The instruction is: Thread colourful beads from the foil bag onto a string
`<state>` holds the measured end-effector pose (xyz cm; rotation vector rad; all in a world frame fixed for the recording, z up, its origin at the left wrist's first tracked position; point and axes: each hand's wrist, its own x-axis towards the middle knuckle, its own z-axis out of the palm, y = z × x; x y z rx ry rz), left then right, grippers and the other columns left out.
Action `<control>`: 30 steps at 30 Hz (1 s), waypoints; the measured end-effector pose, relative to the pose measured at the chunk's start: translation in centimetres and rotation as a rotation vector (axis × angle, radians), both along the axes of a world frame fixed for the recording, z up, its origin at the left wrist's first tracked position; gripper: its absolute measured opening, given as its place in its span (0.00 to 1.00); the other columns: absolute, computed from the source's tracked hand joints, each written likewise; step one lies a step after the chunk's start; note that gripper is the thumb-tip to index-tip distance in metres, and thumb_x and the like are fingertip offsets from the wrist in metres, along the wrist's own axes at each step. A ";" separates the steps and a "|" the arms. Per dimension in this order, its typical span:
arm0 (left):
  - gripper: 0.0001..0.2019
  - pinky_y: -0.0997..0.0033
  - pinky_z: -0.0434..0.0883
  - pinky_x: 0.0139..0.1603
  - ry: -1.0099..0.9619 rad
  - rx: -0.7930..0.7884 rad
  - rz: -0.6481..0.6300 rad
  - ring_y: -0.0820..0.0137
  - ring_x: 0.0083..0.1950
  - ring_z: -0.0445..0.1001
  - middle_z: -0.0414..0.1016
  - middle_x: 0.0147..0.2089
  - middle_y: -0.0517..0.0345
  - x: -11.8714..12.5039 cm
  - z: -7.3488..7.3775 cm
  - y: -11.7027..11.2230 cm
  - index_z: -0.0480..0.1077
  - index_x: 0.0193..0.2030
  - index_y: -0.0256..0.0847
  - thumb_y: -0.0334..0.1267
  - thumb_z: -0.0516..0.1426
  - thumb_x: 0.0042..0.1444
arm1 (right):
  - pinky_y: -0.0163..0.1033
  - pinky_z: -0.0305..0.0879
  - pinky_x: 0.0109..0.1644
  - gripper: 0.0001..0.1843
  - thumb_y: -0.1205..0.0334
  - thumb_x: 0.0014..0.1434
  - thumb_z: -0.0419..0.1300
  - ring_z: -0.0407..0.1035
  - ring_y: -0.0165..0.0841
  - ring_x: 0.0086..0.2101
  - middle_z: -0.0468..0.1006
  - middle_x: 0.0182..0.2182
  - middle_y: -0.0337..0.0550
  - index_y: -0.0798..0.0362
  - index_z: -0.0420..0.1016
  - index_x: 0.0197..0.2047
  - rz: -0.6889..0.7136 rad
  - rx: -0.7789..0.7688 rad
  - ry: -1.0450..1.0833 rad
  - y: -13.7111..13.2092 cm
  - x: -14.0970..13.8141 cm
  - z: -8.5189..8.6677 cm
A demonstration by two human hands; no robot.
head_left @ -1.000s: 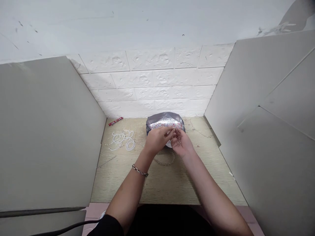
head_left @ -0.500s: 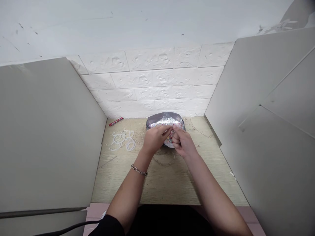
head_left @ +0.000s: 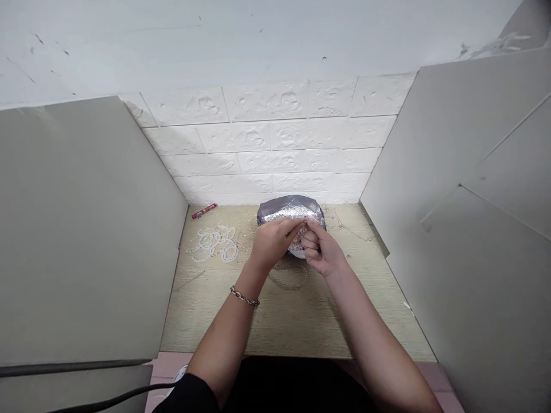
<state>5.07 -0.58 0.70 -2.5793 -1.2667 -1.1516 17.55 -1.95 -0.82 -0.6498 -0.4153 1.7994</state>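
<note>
My left hand (head_left: 274, 241) and my right hand (head_left: 322, 246) meet fingertip to fingertip over a silvery, foil-like bag (head_left: 289, 205) holding small colourful beads (head_left: 297, 245). Both hands are closed in a pinch. What lies between the fingertips is too small to make out. Below the hands, on the table, rests a looped strand of clear beads (head_left: 289, 287), partly covered by the left wrist. A tangle of white bead strands (head_left: 217, 243) lies to the left.
A narrow red packet (head_left: 204, 211) sits at the table's back left. Thin strands (head_left: 344, 225) trail right of the bag. Grey panels (head_left: 90, 229) (head_left: 465, 241) stand on both sides, and a white brick-pattern wall (head_left: 275, 137) closes the back of the wooden table (head_left: 297, 332).
The whole view has shifted slightly. My hands remain together over the bag in nearly the same pose, with the right fingers curled a little more.
</note>
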 end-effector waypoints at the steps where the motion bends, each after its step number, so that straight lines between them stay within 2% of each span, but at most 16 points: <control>1: 0.13 0.81 0.61 0.28 0.003 0.001 0.003 0.79 0.30 0.69 0.74 0.31 0.59 0.0 0.0 0.0 0.70 0.41 0.44 0.41 0.47 0.54 | 0.22 0.32 0.08 0.12 0.61 0.43 0.60 0.35 0.18 0.12 0.42 0.11 0.25 0.53 0.57 0.24 -0.009 0.000 -0.004 -0.1 0.0 0.0; 12: 0.13 0.79 0.58 0.25 0.075 0.046 0.086 0.77 0.30 0.69 0.74 0.31 0.60 -0.1 0.1 -0.1 0.70 0.41 0.46 0.42 0.47 0.54 | 0.22 0.32 0.09 0.12 0.61 0.42 0.61 0.35 0.18 0.13 0.42 0.11 0.25 0.54 0.59 0.24 -0.047 0.032 -0.088 -0.1 -0.2 -0.1; 18: 0.13 0.78 0.58 0.25 0.104 0.052 0.085 0.77 0.30 0.69 0.73 0.30 0.60 -0.1 0.1 -0.3 0.69 0.43 0.47 0.40 0.47 0.54 | 0.23 0.33 0.10 0.11 0.61 0.41 0.61 0.36 0.17 0.13 0.43 0.11 0.24 0.55 0.65 0.28 -0.141 0.142 -0.235 -0.3 -0.3 0.1; 30: 0.13 0.77 0.55 0.24 0.190 0.113 0.126 0.76 0.28 0.67 0.71 0.29 0.59 -0.2 -0.3 0.0 0.67 0.42 0.47 0.40 0.45 0.55 | 0.25 0.36 0.10 0.13 0.59 0.42 0.60 0.39 0.17 0.11 0.48 0.09 0.26 0.56 0.71 0.33 -0.271 0.214 -0.452 -0.5 -0.2 0.3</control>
